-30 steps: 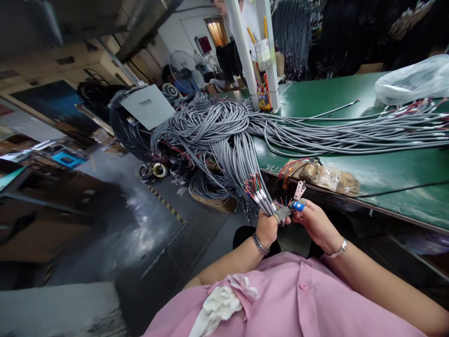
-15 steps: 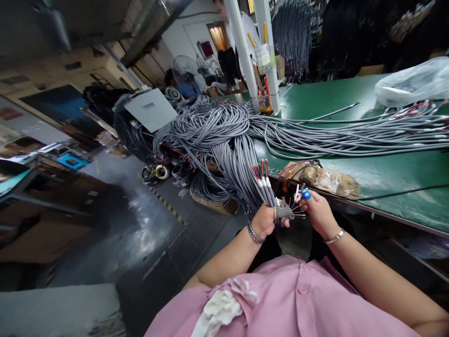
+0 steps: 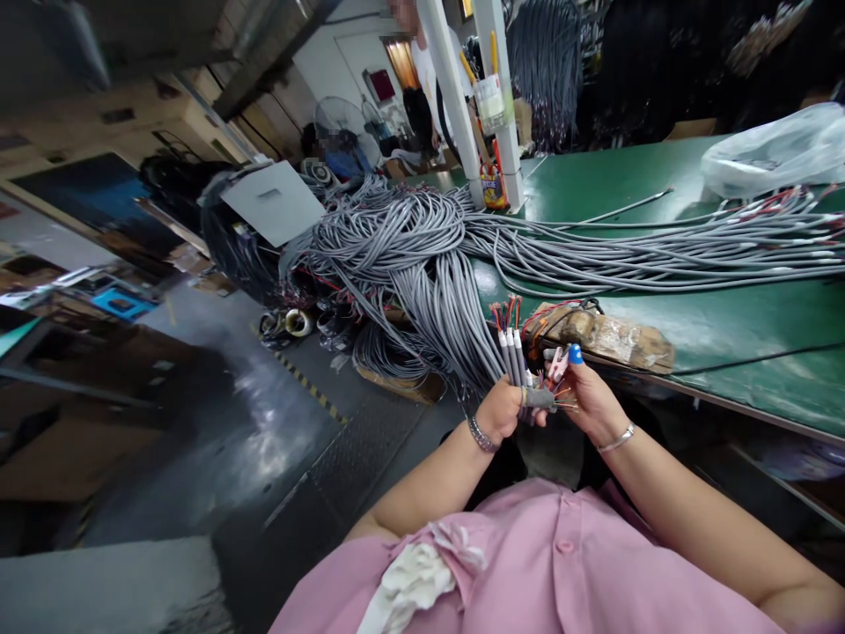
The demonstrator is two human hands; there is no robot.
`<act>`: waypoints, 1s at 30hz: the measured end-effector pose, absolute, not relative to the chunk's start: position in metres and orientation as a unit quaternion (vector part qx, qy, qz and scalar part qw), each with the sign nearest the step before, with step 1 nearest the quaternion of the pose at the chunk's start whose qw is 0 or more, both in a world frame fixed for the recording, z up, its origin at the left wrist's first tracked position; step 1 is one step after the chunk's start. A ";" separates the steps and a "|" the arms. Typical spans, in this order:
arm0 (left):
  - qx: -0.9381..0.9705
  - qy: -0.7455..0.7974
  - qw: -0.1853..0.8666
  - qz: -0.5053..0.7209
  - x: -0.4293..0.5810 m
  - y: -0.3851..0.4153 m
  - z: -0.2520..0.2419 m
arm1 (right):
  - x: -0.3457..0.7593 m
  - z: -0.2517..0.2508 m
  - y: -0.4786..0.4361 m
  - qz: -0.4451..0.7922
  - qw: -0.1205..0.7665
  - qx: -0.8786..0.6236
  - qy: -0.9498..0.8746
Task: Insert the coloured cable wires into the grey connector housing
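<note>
My left hand [image 3: 503, 410] is closed around several grey cables [image 3: 515, 350] whose white-banded ends stand up above it. Thin coloured wires [image 3: 507, 312] fan out from those ends. A grey wrap [image 3: 539, 398] covers my left thumb. My right hand [image 3: 595, 403] wears a blue thumb cover [image 3: 576, 354] and pinches a small pale pink-and-white piece [image 3: 558, 363], its exact kind unclear. Loose wire ends [image 3: 565, 403] spread between the two hands, close to my right fingers; whether those fingers grip any of them is hidden.
Grey cables lie in a large heap [image 3: 402, 229] and run right along the green bench [image 3: 739, 330]. A tape-wrapped brown block [image 3: 613, 339] sits at the bench edge. White posts [image 3: 455, 97] hold tools. A clear plastic bag [image 3: 779, 154] lies far right. Another person [image 3: 426, 66] stands behind.
My right hand has moved slightly left, bringing the pale piece down to the wires by my left hand. The held cable ends have shifted a little right in view.
</note>
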State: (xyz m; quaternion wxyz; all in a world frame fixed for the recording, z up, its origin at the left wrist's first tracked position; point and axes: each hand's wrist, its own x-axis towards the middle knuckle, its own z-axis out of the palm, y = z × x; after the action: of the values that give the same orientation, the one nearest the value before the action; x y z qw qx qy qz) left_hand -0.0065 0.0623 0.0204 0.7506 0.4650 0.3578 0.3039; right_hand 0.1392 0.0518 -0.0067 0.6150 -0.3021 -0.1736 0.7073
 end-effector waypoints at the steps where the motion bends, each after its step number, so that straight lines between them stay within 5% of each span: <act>1: 0.462 0.360 0.751 0.305 -0.006 0.062 0.020 | 0.139 -0.008 0.052 0.712 0.612 -0.297 -0.174; 13: 0.493 0.380 0.665 0.413 -0.010 0.030 0.019 | 0.146 -0.006 0.042 0.752 0.580 -0.264 -0.166; 22: 0.499 0.398 0.610 0.468 0.003 0.023 0.023 | 0.141 -0.013 0.042 0.623 0.655 -0.351 -0.243; 30: 0.476 0.411 0.615 0.475 0.008 0.028 0.016 | 0.138 -0.006 0.052 0.718 0.618 -0.293 -0.125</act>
State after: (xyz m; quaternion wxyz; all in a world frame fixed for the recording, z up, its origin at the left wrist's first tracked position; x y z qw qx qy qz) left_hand 0.0081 0.0280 0.0158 0.6154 0.4760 0.4114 0.4748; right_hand 0.1381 0.0518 -0.0062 0.6184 -0.2932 -0.1254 0.7182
